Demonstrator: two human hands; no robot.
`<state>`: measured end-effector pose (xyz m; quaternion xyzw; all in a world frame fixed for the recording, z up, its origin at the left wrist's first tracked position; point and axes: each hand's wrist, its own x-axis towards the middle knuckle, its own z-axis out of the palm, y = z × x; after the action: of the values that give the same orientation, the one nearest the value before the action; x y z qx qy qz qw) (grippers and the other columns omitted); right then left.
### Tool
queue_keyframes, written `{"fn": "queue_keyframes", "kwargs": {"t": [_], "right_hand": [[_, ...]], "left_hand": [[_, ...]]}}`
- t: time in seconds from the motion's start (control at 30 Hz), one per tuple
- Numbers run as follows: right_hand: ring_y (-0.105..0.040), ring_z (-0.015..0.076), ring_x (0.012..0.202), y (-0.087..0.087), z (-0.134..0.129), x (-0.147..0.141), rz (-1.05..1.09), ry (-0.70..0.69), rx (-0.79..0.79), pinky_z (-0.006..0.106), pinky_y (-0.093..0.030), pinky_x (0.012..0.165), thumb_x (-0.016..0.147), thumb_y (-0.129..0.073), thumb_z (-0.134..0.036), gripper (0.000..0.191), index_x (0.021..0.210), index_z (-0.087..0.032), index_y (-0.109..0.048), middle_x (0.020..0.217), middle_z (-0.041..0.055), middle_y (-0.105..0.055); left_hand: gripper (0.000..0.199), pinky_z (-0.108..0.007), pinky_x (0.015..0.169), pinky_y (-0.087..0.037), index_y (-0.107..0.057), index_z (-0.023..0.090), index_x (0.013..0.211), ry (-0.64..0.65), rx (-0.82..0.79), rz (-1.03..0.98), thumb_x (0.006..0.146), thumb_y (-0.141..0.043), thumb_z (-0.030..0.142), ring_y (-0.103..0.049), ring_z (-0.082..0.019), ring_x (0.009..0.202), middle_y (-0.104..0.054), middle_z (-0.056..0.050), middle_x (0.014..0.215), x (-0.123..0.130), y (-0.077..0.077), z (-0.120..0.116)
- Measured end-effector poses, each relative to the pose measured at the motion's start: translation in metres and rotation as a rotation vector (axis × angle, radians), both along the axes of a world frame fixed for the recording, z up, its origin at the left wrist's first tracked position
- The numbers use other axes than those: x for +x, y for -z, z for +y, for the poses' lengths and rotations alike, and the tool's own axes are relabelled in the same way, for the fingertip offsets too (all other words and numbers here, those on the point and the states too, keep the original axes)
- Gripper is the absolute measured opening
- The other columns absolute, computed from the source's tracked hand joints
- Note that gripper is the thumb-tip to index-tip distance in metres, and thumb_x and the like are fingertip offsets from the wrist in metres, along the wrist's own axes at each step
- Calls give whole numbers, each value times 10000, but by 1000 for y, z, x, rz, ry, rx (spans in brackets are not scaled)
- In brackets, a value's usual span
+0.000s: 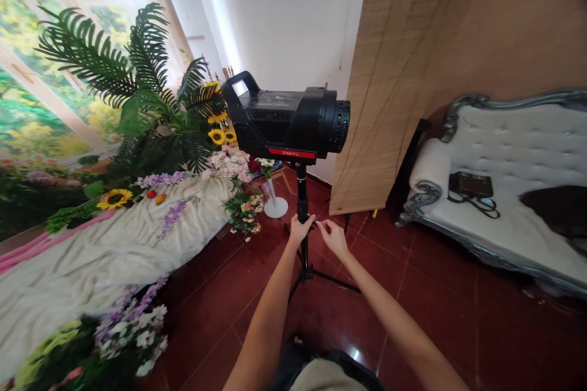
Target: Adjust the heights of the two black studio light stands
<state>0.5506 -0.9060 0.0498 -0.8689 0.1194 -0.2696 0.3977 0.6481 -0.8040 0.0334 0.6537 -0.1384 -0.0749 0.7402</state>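
Note:
A black studio light (284, 122) with a red label sits on top of a black light stand (301, 186), whose legs spread on the floor. My left hand (301, 231) is wrapped round the stand's pole below the light. Just right of the pole, my right hand (334, 237) has its thumb and fingertips pinched together at a small dark knob (315, 224) on the stand. The knob is mostly hidden by the fingers.
Cream draped fabric (192, 220) with artificial flowers and a palm plant (151, 73) lies left. A bamboo blind (367, 134) hangs behind the light. On the right, a white tufted sofa (518, 134) holds a dark bag (471, 185). The floor is red tile (426, 293).

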Motion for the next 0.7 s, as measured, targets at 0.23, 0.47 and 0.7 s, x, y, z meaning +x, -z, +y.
{"fn": "queue_keyframes", "kwargs": {"t": [0.23, 0.47, 0.7], "right_hand": [[-481, 128, 493, -1, 9, 2, 68, 100, 164, 222, -317, 510, 814, -361, -679, 586, 616, -165, -564, 529, 19, -569], [-580, 173, 600, -6, 4, -5, 213, 109, 71, 233, -331, 533, 832, -332, -666, 554, 724, -199, -611, 646, 41, -643], [-601, 172, 611, -16, -4, -15, 251, 8, 12, 234, -363, 550, 865, -310, -633, 515, 754, -220, -597, 588, 19, -640]], "left_hand": [[329, -245, 555, -492, -595, 142, 722, -11, 8, -23, 628, -711, 436, -568, -116, 555, -600, -29, 650, -6, -9, 0], [334, -251, 623, -485, -583, 163, 796, -114, 70, -36, 658, -690, 448, -575, -118, 601, -611, -21, 708, -17, -13, -6], [437, -313, 878, -453, -545, 168, 1047, -290, 10, -24, 690, -680, 381, -600, -172, 977, -633, -105, 1036, -74, 17, 15]]}}
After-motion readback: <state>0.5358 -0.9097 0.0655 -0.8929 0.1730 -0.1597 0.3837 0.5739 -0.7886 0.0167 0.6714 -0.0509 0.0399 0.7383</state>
